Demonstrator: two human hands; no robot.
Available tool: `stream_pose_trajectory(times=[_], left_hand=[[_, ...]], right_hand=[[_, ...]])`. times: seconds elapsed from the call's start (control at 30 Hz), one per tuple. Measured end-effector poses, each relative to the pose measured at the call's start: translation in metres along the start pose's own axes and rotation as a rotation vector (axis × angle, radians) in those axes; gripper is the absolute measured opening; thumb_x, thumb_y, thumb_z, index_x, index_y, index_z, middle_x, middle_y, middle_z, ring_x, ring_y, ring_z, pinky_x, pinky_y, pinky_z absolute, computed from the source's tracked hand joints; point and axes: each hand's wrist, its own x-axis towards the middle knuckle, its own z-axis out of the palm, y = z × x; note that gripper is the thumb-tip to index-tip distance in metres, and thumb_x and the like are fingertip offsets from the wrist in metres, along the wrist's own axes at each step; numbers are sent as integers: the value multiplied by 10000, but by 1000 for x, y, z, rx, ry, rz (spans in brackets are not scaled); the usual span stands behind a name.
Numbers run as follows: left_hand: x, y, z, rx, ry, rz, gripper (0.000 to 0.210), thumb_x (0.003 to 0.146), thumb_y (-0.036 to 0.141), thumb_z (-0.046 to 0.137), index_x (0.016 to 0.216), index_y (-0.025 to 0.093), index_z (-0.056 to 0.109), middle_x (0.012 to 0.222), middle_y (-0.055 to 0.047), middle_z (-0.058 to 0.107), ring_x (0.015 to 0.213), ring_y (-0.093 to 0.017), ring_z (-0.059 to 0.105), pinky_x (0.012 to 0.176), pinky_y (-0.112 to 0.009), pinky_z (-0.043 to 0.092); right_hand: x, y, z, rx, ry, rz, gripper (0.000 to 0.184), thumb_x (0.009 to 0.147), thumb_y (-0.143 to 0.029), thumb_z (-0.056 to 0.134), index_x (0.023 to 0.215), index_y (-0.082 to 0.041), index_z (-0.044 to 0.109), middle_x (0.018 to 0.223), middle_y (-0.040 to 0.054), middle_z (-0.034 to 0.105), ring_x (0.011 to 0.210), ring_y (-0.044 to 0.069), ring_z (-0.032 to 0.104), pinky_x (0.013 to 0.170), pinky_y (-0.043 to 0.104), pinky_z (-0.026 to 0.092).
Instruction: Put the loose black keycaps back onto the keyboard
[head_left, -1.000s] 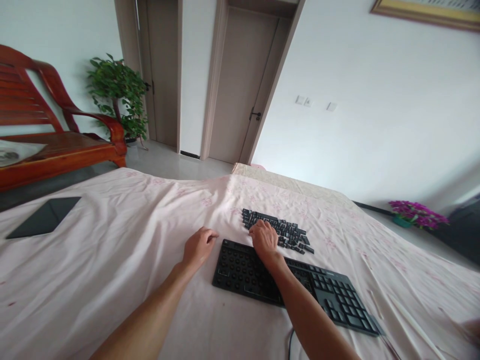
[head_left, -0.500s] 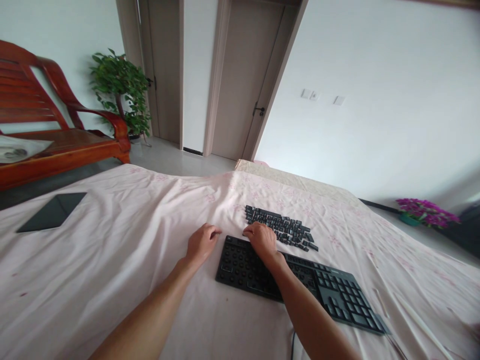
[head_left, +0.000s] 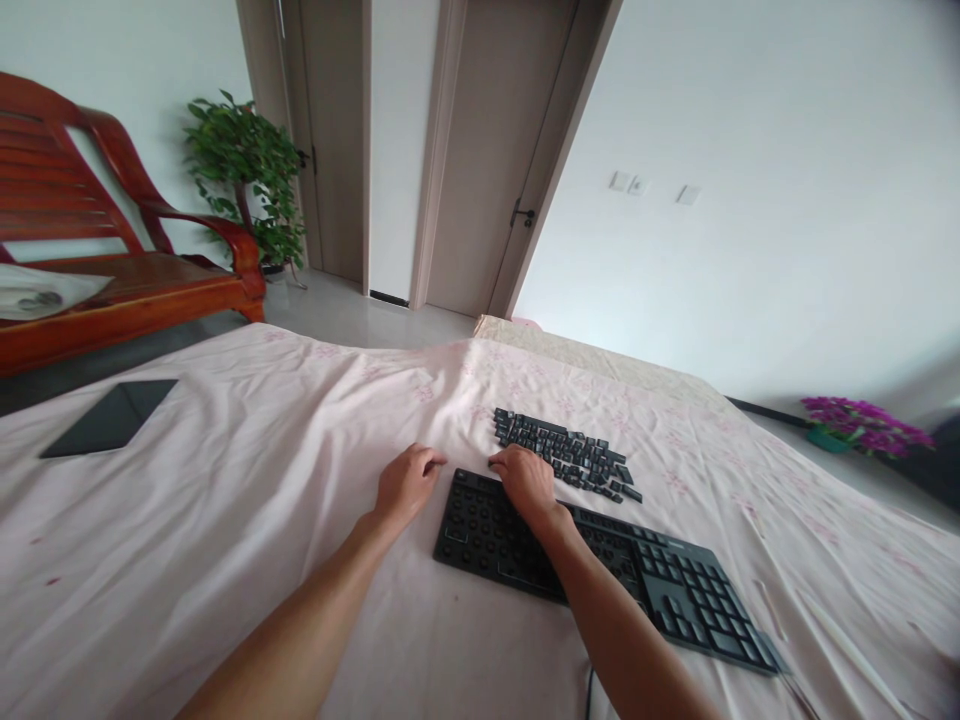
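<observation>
A black keyboard (head_left: 480,525) lies at a slant on the pink bedsheet. Its left part is stripped of keycaps and shows bare key sockets, while the right part keeps its keys. Beyond it, loose black keycaps (head_left: 574,450) lie in several rows. My right hand (head_left: 526,480) reaches over the keyboard to the left end of these rows, its fingers pinched at a small dark keycap (head_left: 493,463), partly hidden by the fingertips. Left of the keyboard's upper corner, my left hand (head_left: 407,482) rests with loosely curled fingers; nothing shows in it.
A black tablet (head_left: 112,418) lies on the bedsheet (head_left: 262,500) at far left. Thin sticks (head_left: 769,608) lie right of the keyboard. A cable (head_left: 589,690) runs toward me. Beyond the bed stand a wooden bench (head_left: 187,290), a leafy plant (head_left: 244,170) and purple flowers (head_left: 862,422).
The view has shifted slightly. Both hands stay in nearly the same place, with the right fingertips still at the left end of the loose keycaps.
</observation>
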Motion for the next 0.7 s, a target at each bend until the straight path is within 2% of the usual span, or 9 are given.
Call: stream_pose_trajectory(times=[0.37,0.53,0.7], left_hand=[[0,5,-5,7,-46,-40,224,811,161,509,930,247,678,999,5,666,910,-122,603,794,-208,415],[0,4,-6,-2,-45,-42,225,801,162,515,928,249,679,1000,11,665,885,-117,604,768,-203,417],[0,3,-4,-7,-34,-41,223,806,170,511,930,247,680,1003,6,666,885,-116,600,764,-205,414]], right_hand=[[-22,-10,-6,258,106,-32,197,862,-317,553,962,-301,722,972,2,643,887,143,596,733,217,399],[-32,-16,-6,280,104,-93,201,861,-303,563,983,-303,723,938,4,649,876,144,591,747,219,405],[-36,-18,-8,206,111,-117,209,865,-293,562,1003,-319,717,918,-2,645,876,139,578,740,217,390]])
